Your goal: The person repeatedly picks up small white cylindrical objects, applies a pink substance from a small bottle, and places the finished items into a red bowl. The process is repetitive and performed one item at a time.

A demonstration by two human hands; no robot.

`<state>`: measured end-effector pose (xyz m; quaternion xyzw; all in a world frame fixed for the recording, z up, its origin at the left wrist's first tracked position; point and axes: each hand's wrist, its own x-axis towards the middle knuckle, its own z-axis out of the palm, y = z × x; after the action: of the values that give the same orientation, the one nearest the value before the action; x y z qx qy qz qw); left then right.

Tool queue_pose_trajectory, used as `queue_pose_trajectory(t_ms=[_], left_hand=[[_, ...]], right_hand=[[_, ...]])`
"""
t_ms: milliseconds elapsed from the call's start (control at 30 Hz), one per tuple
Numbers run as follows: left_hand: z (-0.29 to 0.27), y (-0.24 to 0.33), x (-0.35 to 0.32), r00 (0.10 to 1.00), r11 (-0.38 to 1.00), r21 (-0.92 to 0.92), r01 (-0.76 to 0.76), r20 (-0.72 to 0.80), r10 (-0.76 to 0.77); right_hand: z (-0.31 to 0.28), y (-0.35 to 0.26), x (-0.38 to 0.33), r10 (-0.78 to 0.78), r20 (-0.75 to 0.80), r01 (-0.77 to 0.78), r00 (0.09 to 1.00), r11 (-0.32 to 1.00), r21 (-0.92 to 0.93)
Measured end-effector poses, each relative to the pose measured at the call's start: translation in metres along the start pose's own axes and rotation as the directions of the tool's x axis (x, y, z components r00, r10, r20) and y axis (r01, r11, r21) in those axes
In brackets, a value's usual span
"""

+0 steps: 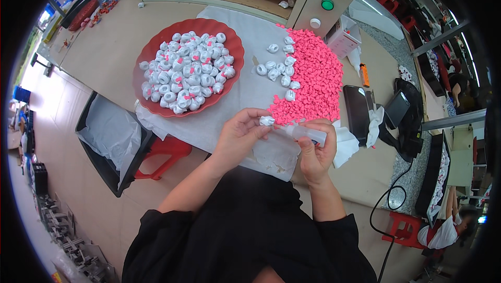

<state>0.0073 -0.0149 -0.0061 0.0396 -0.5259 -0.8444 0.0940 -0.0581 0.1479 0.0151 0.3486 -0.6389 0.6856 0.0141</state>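
Observation:
Between the fingertips of my left hand is a small white moulded piece. My right hand grips a small translucent squeeze bottle, its narrow end pointing left toward that piece. Just beyond both hands lies a broad heap of small pink pieces on a white sheet. Several loose white pieces sit along the heap's left side. Further left, a red scalloped dish is piled with white pieces, many showing pink bits.
Behind stands a cabinet with red and green buttons and more white pieces inside. At right are a white box, an orange item, a dark phone-like slab and a black cable. A lined black tray overlaps a red stool at left.

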Motion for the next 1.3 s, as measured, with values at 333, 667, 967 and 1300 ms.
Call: queue_pose_trajectory(t_ms=[333,667,967,1300], left_hand=[[0.0014,0.0012,-0.0006,1.0,1.0,0.003,-0.005,0.0,0.005],[0.002,0.0003,-0.0007,1.0,1.0,-0.005,0.003,-0.018,-0.003],[0.001,0.0001,-0.0013,1.0,1.0,-0.005,-0.001,-0.006,0.001],[0.0016,-0.0001,-0.0015,1.0,1.0,-0.016,0.006,-0.013,-0.007]], right_hand=[[-0.0014,0.0004,-0.0007,0.014,0.005,-0.014,1.0,0.999,-0.033],[-0.0005,0.0016,-0.0006,-0.019,-0.01,0.018,1.0,0.998,-0.067],[-0.0005,0.0034,0.0004,-0.119,0.001,0.118,0.993,0.982,-0.147],[0.0001,0.0016,0.0023,-0.206,0.031,0.207,0.978,0.943,-0.259]])
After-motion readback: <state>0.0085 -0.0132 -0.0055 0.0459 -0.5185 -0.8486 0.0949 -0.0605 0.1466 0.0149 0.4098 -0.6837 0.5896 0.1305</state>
